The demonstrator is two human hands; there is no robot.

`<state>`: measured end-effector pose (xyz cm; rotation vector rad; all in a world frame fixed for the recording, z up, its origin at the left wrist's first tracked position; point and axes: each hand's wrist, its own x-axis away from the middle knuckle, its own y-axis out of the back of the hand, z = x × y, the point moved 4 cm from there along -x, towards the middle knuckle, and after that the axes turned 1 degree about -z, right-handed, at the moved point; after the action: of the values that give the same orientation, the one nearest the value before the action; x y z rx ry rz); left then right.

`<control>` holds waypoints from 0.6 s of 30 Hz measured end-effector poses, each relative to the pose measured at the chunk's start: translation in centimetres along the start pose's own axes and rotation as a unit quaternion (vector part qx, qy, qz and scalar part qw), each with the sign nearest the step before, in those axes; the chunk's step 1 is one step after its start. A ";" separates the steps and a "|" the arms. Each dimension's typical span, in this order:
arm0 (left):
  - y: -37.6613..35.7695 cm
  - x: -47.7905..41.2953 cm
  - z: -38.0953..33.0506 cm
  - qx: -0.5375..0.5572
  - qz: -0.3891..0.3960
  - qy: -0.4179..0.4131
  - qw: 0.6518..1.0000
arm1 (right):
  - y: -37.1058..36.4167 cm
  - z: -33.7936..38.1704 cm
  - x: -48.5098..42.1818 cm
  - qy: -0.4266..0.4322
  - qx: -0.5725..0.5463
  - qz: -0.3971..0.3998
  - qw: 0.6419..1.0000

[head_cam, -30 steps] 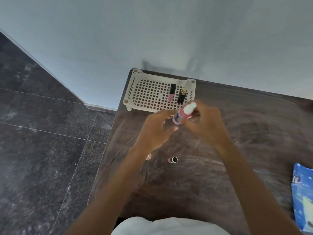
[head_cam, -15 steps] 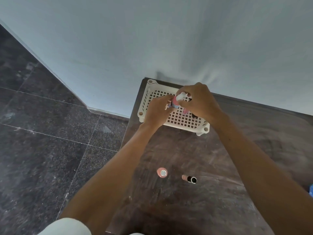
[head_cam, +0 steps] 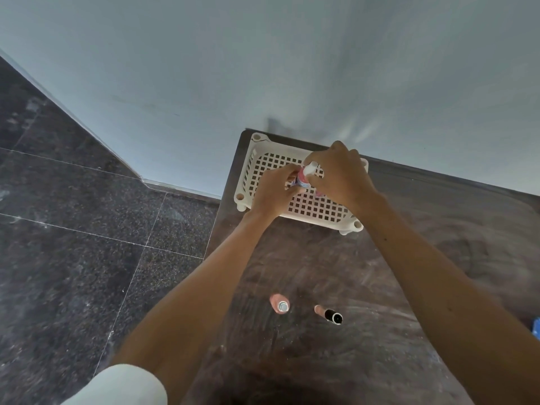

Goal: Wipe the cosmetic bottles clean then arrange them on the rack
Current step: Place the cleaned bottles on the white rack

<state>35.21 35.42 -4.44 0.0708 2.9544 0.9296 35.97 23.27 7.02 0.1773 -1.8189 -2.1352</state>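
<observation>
now, over the rack point(head_cam: 254, 171), the left hand point(head_cam: 273, 197) pinches the pink bottle point(head_cam: 304, 180) low down, while the right hand point(head_cam: 340, 176) curls round its white top. released tilted, it could topple on the open grid. a peach bottle point(head_cam: 280, 304) and a dark-capped tube point(head_cam: 328, 314) wait on the table point(head_cam: 438, 258), well short of the rack.

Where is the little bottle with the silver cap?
Start at the dark table, nearer than the white rack. Two small things sit there: the silver-capped bottle is the left one, stubby and pink, unlike the slim black-capped tube beside it.
</observation>
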 end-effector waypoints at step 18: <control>1.5 1.5 0.3 -0.030 0.052 0.056 0.997 | -0.1 -2.9 1.8 -0.012 -0.184 -0.069 0.980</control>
<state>33.80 36.92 -3.82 0.1785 3.0485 1.0678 35.19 19.98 6.59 0.1918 -1.4251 -2.5345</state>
